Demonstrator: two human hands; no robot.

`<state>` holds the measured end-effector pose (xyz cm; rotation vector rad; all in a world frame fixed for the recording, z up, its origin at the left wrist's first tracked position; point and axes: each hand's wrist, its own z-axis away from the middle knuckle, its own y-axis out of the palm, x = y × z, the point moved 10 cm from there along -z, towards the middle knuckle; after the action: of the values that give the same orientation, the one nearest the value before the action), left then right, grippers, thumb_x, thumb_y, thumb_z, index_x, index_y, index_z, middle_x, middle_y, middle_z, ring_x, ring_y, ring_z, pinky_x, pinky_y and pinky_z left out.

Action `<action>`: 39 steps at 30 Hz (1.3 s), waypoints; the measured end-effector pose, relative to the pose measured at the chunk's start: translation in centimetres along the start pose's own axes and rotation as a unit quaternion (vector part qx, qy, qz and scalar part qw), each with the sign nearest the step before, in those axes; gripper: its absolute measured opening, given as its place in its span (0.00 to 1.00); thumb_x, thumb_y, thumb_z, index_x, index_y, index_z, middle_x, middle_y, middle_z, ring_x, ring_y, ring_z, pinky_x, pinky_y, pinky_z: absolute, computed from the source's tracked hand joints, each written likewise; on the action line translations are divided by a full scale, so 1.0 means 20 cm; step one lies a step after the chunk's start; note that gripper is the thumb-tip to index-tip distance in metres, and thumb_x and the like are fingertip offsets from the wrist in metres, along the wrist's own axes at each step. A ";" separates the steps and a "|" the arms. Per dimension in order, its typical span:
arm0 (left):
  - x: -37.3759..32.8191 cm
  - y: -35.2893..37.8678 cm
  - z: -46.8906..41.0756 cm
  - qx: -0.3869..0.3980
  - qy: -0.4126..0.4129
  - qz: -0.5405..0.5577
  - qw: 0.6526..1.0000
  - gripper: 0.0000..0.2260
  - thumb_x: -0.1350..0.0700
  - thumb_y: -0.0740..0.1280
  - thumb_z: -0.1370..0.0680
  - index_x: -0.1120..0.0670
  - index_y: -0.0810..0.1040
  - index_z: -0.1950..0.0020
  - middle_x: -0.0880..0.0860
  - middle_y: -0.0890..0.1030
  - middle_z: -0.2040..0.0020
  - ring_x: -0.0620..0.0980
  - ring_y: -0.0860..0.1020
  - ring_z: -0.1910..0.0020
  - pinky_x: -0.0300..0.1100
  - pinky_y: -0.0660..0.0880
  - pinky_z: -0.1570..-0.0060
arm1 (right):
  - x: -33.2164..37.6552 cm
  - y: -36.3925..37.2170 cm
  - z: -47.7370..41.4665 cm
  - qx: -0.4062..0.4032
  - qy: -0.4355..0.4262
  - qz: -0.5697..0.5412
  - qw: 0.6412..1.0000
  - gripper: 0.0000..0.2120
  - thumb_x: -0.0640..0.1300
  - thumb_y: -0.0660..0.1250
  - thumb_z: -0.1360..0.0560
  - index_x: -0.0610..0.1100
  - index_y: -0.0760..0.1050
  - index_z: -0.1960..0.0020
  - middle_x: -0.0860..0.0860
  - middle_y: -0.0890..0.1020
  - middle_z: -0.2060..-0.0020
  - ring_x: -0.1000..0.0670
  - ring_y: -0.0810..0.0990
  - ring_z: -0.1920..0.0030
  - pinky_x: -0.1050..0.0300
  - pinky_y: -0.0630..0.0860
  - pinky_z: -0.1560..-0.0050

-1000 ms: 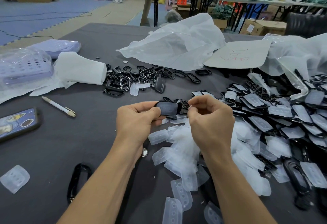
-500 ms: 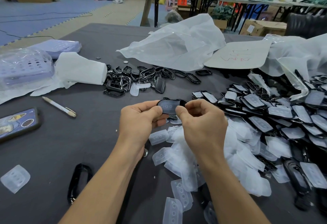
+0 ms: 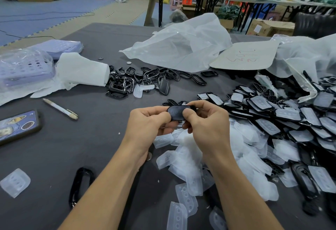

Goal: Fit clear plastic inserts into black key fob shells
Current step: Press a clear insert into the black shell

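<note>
Head view: the left hand and right hand are brought together above the desk. Each pinches one end of a single black key fob shell, thumbs on its near face. This two-ended grip probably steadies the shell for pressing; no insert is discernible in it. Loose clear inserts lie directly beneath the hands, within short reach. Fitted shells are heaped to the right, apart from the black frames farther back.
</note>
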<state>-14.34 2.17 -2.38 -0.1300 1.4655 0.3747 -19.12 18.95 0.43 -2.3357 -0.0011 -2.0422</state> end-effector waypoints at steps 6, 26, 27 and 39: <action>0.01 -0.02 0.00 -0.020 -0.007 0.000 1.000 0.07 0.65 0.73 0.24 0.56 0.89 0.54 0.63 0.87 0.60 0.50 0.83 0.67 0.40 0.80 0.64 | 0.00 0.01 0.00 0.009 -0.006 0.004 1.000 0.09 0.32 0.72 0.25 0.45 0.83 0.57 0.51 0.84 0.70 0.53 0.81 0.71 0.64 0.76 0.70; -0.02 -0.08 0.00 -0.094 0.026 -0.030 0.995 0.14 0.71 0.71 0.28 0.54 0.90 0.60 0.62 0.85 0.67 0.53 0.80 0.71 0.45 0.80 0.61 | 0.01 0.06 0.02 0.042 -0.019 0.037 0.998 0.09 0.32 0.73 0.27 0.46 0.82 0.57 0.47 0.85 0.69 0.51 0.80 0.73 0.60 0.76 0.70; -0.02 -0.08 0.00 -0.097 0.027 -0.029 0.994 0.13 0.71 0.72 0.28 0.54 0.90 0.60 0.62 0.85 0.67 0.52 0.80 0.71 0.45 0.80 0.62 | 0.01 0.06 0.02 0.045 -0.015 0.029 0.998 0.09 0.31 0.73 0.27 0.45 0.82 0.57 0.47 0.84 0.70 0.51 0.80 0.74 0.60 0.76 0.71; 0.00 -0.08 0.01 -0.093 0.002 -0.004 0.996 0.07 0.69 0.74 0.28 0.58 0.89 0.59 0.63 0.85 0.65 0.52 0.82 0.69 0.41 0.80 0.66 | 0.01 0.06 0.00 0.044 -0.013 0.005 0.999 0.10 0.29 0.70 0.25 0.43 0.82 0.56 0.50 0.81 0.74 0.51 0.77 0.75 0.61 0.73 0.71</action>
<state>-13.69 0.66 -2.50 -0.2861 1.4312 0.5048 -19.04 17.76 0.56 -2.3038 -0.0797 -1.9659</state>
